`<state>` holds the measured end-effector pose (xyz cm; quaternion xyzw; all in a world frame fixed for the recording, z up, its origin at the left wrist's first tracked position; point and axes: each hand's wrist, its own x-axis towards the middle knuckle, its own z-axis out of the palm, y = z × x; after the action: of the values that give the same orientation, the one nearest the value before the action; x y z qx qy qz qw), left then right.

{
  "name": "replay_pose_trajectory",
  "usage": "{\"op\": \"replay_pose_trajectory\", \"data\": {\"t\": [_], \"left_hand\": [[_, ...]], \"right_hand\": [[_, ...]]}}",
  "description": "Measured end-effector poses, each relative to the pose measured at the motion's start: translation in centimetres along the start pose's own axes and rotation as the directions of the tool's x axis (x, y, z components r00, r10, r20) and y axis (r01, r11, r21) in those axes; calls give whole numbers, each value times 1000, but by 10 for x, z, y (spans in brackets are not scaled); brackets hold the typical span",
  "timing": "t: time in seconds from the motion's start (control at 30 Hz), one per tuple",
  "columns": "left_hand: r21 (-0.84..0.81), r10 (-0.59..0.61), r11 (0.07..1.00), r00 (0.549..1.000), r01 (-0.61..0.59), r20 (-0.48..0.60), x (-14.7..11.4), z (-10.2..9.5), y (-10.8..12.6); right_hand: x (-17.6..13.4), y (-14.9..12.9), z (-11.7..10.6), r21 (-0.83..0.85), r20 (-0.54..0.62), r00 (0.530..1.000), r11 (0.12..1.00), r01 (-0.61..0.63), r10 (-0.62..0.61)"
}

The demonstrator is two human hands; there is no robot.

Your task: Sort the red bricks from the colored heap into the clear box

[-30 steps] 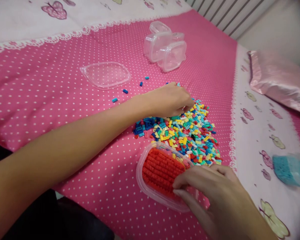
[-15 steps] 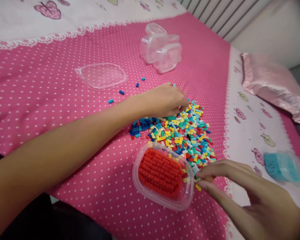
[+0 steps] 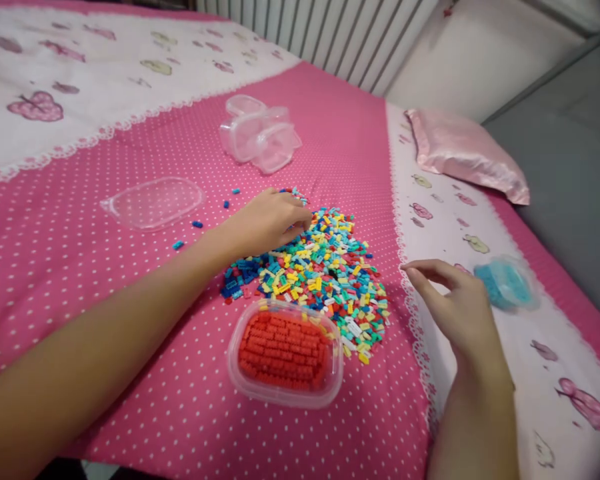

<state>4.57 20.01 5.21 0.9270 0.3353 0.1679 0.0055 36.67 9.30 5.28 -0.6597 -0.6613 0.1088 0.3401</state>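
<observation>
A pink dotted sheet (image 3: pixel 170 413) is overlaid by a pillow (image 3: pixel 467 155) at the right and, centrally, a pile of bricks (image 3: pixel 325 260). The left hand (image 3: pixel 273 220) is curled over the pile's far left part, its grip hidden. The right hand (image 3: pixel 463 300) is held apart, right of the pile, fingertip and thumb together; anything pinched cannot be made out. At the pile's near edge, red bricks (image 3: pixel 283 353) are packed in a clear box (image 3: pixel 285 399).
</observation>
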Motion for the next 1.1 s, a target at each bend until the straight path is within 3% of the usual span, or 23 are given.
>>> {"op": "replay_pose_trajectory", "data": {"t": [0.07,0.27,0.4,0.53,0.73,0.9,1.1], "left_hand": [[7,-34,999,999,34,-31,1,-1,-2],[-4,-61,998,996,61,-70,5,-3,-8],[12,-50,999,997,50,-52,8,-3,-9],[8,-60,998,998,60,-20,9,-2,-10],[3,-45,999,999,45,7,9,2,-12],[10,-28,1000,1000,28,-2,10,2,-13],[11,-38,999,999,38,6,9,0,-11]], "right_hand": [[4,15,1,18,27,999,999,-34,33],[2,21,6,-41,341,940,999,-15,28],[2,15,7,-39,400,917,999,11,6],[3,8,7,47,466,885,998,-44,17],[0,-1,11,19,505,863,1000,19,-26],[1,-4,7,101,539,841,990,-103,33],[4,0,6,185,464,886,979,-84,-11]]}}
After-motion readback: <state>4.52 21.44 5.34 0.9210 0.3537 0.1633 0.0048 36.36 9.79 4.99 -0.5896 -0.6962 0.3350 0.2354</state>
